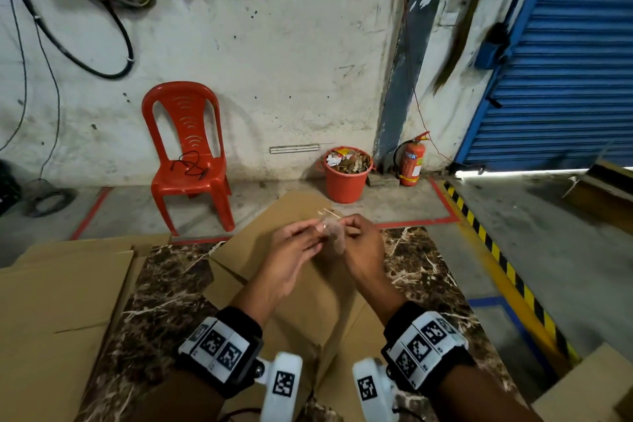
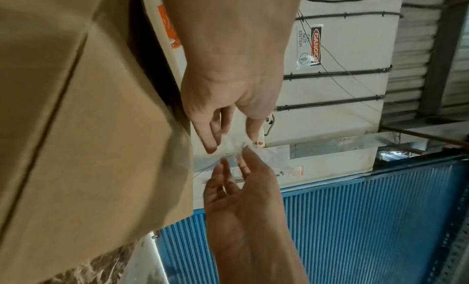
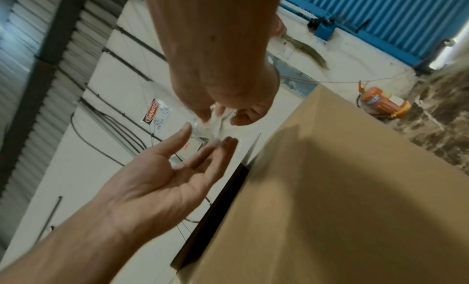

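A small crumpled piece of clear plastic film [image 1: 331,231] hangs in the air between my two hands, above a brown cardboard box [image 1: 308,301]. My right hand [image 1: 363,243] pinches the film [image 3: 210,125] between thumb and fingertips. My left hand [image 1: 296,247] faces it with straight, spread fingers, and its fingertips [image 3: 187,127] touch the film without closing on it. In the left wrist view the left hand [image 2: 215,107] reaches down and the right hand [image 2: 243,198] reaches up, meeting at the film [image 2: 264,158]. The box [image 3: 342,188] lies on a dark marble-patterned table [image 1: 164,301].
Flat cardboard sheets [image 1: 58,301] cover the table's left side. Beyond the table stand a red plastic chair [image 1: 188,154], a red bucket of scraps [image 1: 346,178] and a fire extinguisher [image 1: 411,161] by the wall. A blue roller shutter [image 1: 565,62] and a yellow-black floor stripe [image 1: 496,250] are at the right.
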Tool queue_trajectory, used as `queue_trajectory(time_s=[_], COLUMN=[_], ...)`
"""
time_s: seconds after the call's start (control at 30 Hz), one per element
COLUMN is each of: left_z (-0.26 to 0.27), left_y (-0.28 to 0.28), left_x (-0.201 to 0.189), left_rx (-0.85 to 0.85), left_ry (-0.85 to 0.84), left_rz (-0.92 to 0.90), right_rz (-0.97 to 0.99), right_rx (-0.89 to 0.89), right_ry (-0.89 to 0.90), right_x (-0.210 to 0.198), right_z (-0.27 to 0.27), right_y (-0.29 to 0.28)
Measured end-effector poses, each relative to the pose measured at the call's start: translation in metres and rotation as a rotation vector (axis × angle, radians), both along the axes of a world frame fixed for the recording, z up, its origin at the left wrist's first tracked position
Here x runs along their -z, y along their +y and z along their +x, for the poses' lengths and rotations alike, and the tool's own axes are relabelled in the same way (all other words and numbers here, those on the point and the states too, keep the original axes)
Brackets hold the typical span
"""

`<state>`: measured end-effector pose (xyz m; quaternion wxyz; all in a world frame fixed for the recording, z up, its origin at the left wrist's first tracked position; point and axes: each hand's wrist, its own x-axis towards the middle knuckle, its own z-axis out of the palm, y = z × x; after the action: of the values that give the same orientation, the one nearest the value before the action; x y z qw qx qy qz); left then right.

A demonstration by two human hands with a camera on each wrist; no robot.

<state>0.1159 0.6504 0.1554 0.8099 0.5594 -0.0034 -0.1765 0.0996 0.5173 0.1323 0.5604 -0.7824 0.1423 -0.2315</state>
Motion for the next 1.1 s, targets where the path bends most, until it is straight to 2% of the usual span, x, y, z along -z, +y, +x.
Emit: queue_trajectory(time_s=[0.07, 0.13, 0.2, 0.37, 0.47, 0.57, 0.67, 0.8, 0.93, 1.0, 1.1], left_z=[-0.002, -0.008, -0.014, -0.018, -0.027, -0.045, -0.065, -0.082, -0.09, -0.094, -0.095], left_y=[0.007, 0.012, 0.015, 0.036, 0.052, 0.053, 0.046, 0.043, 0.039, 0.032, 0.018], left_x=[-0.004, -0.008, -0.01, -0.005, -0.009, -0.014, -0.017, -0.014, -0.007, -0.004, 0.0], left_rx=[-0.047, -0.113, -0.181, -0.355, -0.284, -0.2, -0.123, 0.014, 0.167, 0.178, 0.108], left_ry=[-0.085, -0.137, -0.126, -0.09, -0.119, -0.183, -0.195, -0.154, -0.295, -0.295, -0.208], left_rz=[0.082, 0.153, 0.165, 0.144, 0.117, 0.108, 0.063, 0.055, 0.252, 0.28, 0.259], right_rz=[-0.042, 0.008, 0.002, 0.064, -0.036, -0.142, -0.072, 0.082, 0.092, 0.068, 0.056], right_rx=[-0.046, -0.067, -0.108, -0.334, -0.326, -0.305, -0.286, -0.105, 0.033, 0.035, -0.024], right_ry=[0.031, 0.052, 0.055, 0.014, 0.012, 0.086, 0.044, -0.123, -0.094, -0.058, -0.018], right_x=[0.0, -0.003, -0.009, -0.021, -0.027, -0.028, -0.027, -0.021, -0.01, -0.007, -0.009], right_z=[-0.012, -0.024, -0.037, -0.075, -0.093, -0.102, -0.107, -0.11, -0.116, -0.12, -0.126], right_y=[0.003, 0.007, 0.013, 0.033, 0.037, 0.039, 0.043, 0.037, 0.018, 0.013, 0.01])
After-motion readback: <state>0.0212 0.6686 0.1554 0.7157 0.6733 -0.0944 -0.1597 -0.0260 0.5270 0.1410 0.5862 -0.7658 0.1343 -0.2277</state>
